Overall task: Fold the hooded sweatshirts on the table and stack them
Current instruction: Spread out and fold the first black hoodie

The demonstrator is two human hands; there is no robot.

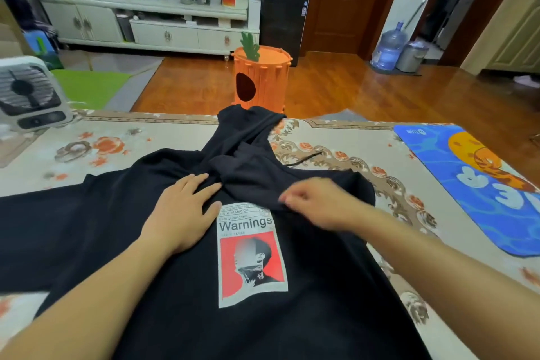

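Your left hand lies flat with straight fingers on the chest of the black hooded sweatshirt, while your right hand, blurred, seems to pinch a fold of cloth below the hood. You look to be in the smoothing stage, front up on the worktop. Next, flatten the bunched hood and bring in the left sleeve; beyond lies a blue mat.
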